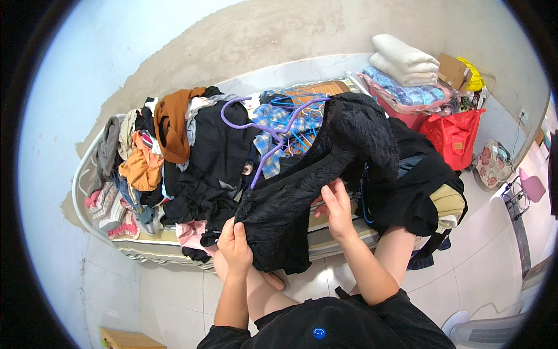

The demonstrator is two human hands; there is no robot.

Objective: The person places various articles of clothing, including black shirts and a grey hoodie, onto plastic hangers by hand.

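A black lace-like garment (283, 218) hangs on a purple clothes hanger (273, 133) in front of me. The hanger's hook points up and left, and one arm runs into each shoulder of the garment. My left hand (235, 244) pinches the garment's edge near its left side, thumb on top. My right hand (338, 211) is at the garment's right edge, fingers curled behind the cloth; part of its grip is hidden. Under and behind the hanger lie a blue plaid cloth (268, 118) and several blue wire hangers (301, 141).
A bed holds a heap of clothes, including a brown garment (174, 126), an orange cloth (144, 168) and black clothing (218, 148). A red bag (453, 135) and folded white bedding (403, 61) stand at the right. A fan-like appliance (488, 331) is at lower right.
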